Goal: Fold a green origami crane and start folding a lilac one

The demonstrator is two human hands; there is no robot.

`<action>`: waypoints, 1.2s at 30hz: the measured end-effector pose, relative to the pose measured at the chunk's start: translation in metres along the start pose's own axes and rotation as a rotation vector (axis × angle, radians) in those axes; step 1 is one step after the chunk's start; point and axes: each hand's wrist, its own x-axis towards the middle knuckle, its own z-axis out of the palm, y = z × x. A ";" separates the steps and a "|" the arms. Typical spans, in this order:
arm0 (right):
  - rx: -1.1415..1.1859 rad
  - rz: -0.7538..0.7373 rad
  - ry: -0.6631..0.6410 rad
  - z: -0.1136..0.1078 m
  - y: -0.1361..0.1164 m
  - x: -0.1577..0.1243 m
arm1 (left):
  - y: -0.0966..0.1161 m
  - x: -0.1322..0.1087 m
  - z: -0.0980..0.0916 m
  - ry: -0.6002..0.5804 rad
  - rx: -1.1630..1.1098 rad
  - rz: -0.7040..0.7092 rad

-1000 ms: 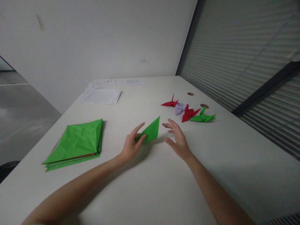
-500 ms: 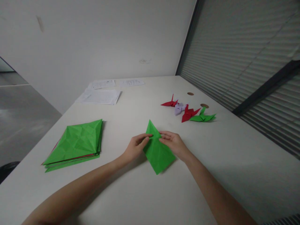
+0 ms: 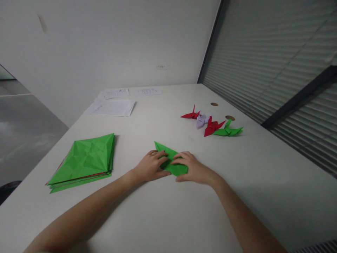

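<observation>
A green sheet of origami paper [image 3: 168, 151], folded into a narrow shape with a point at its far left, lies on the white table in front of me. My left hand [image 3: 152, 165] holds its left side, fingers curled over the top and thumb along the near edge. On the right side, my right hand [image 3: 191, 167] grips the paper with fingers bent over it and the thumb at the near corner. Parts of the paper are hidden under both hands.
A stack of creased green paper [image 3: 86, 158] with some red layers sits on the left. At the right lie folded cranes: red [image 3: 191, 115], lilac [image 3: 201, 121], another red [image 3: 213, 127] and green [image 3: 228, 130]. Printed sheets [image 3: 113, 107] lie at the back left, before the wall.
The green paper has gone from a long kite-like shape pointing away to a smaller folded one, tilted left. Both hands have come closer together and now press over it.
</observation>
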 end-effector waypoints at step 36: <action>0.283 0.028 -0.156 -0.016 0.024 -0.005 | 0.004 -0.003 -0.001 -0.018 0.003 -0.053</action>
